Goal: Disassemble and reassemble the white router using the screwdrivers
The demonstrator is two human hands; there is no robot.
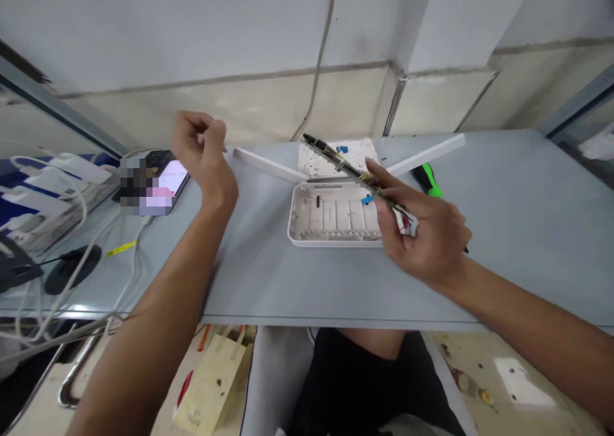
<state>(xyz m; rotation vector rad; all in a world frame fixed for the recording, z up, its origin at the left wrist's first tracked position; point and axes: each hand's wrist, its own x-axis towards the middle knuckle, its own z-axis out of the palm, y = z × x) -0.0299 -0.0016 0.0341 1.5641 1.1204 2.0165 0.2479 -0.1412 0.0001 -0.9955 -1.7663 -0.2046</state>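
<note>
My right hand (425,231) grips a green circuit board (346,167) between thumb and fingers. Seen almost edge-on, the board slants over an open white plastic housing (330,241) with ribs inside. Behind the housing lies a flat white panel (311,161) with a small blue piece on it. Two white antennas, a left one (268,164) and a right one (426,156), spread out to the sides. My left hand (204,158) is raised left of the left antenna, its fingers curled closed; whatever they may hold is hidden.
A green-and-black handle (432,180) lies behind my right hand. On the left are a lit phone (167,183), a black mouse (73,270), white devices (43,206) and tangled white cables (132,263). The grey table (288,295) meets a wall at the back.
</note>
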